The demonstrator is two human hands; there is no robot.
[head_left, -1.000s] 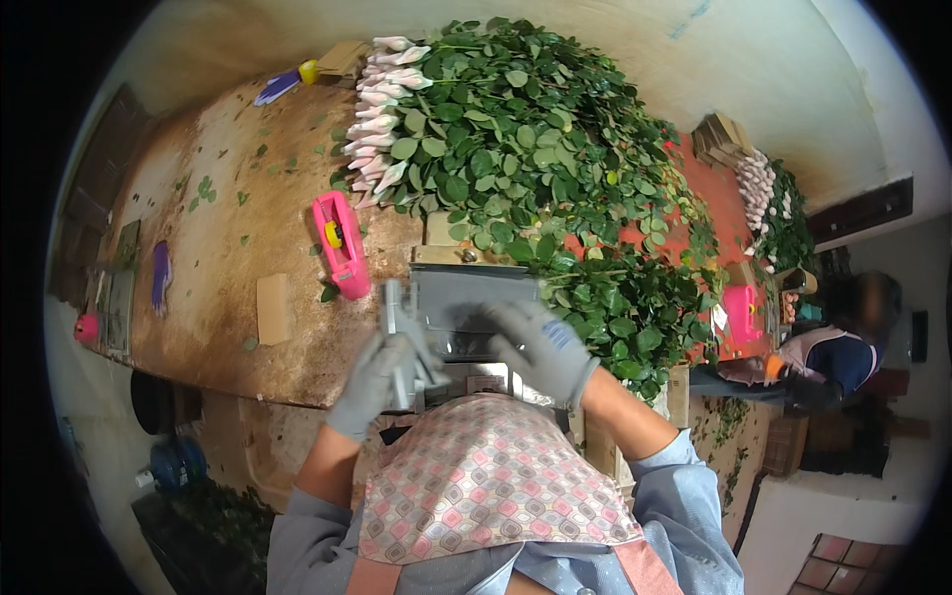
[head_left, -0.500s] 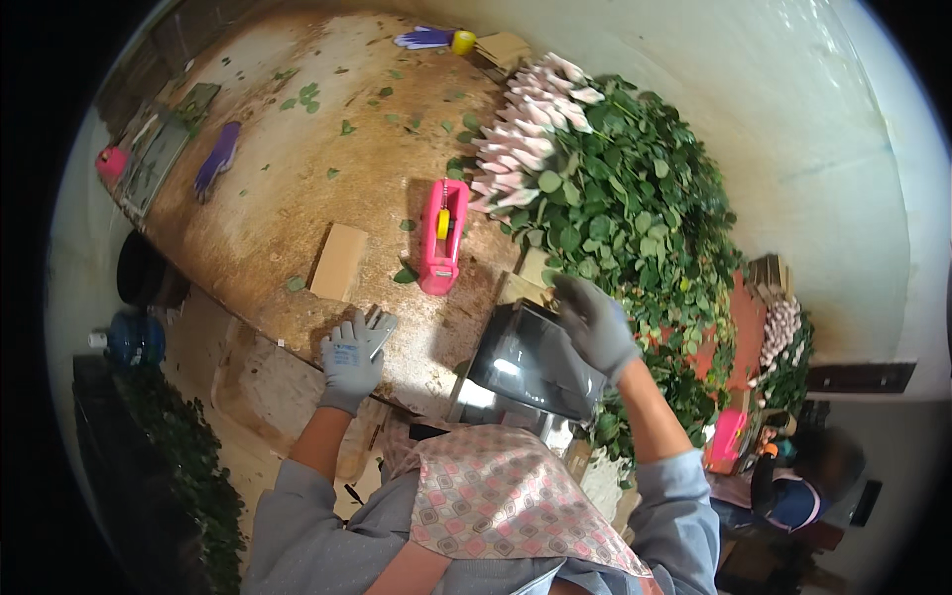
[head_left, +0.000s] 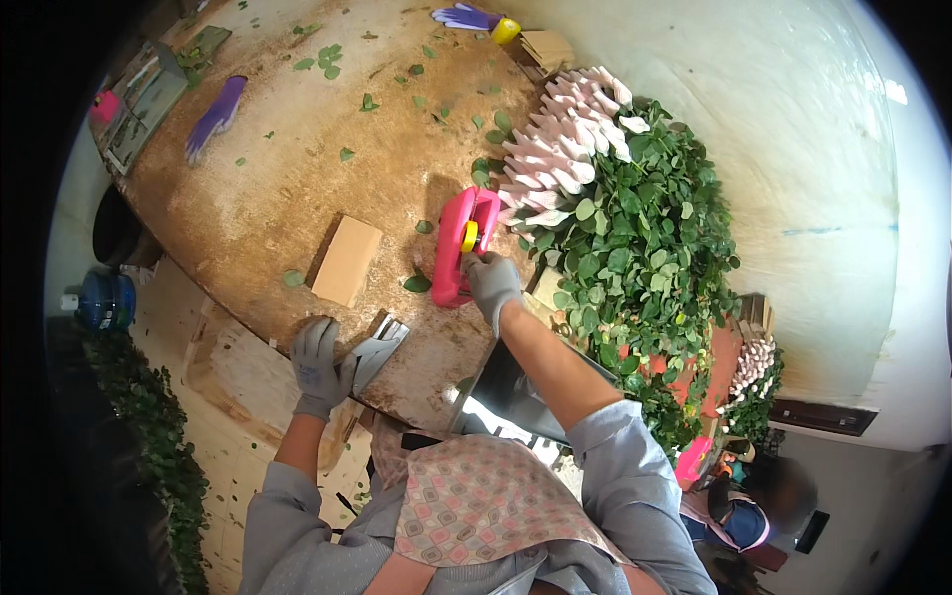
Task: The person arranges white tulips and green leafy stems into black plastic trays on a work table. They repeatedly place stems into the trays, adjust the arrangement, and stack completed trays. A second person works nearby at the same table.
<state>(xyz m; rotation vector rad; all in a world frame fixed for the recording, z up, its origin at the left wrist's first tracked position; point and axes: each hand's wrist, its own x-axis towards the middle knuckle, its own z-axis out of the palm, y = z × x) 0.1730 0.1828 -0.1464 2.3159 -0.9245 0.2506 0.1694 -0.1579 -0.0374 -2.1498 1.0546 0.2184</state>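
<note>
head view: your left hand (head_left: 317, 367) is open beside the grey tool (head_left: 377, 355); your right hand (head_left: 493, 285) meets the pink tape dispenser (head_left: 450, 260), grip impossible to tell.

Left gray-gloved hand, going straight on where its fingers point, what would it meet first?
The left hand would probably meet the tan rectangular cardboard piece first, though depth is hard to judge here.

Flower workroom: pale pink blooms (head_left: 550, 159), leafy stems (head_left: 654, 213) heaped on stained worktable (head_left: 288, 193), tape dispenser (head_left: 452, 263), scattered leaves (head_left: 330, 61), co-worker (head_left: 742, 523).
</note>
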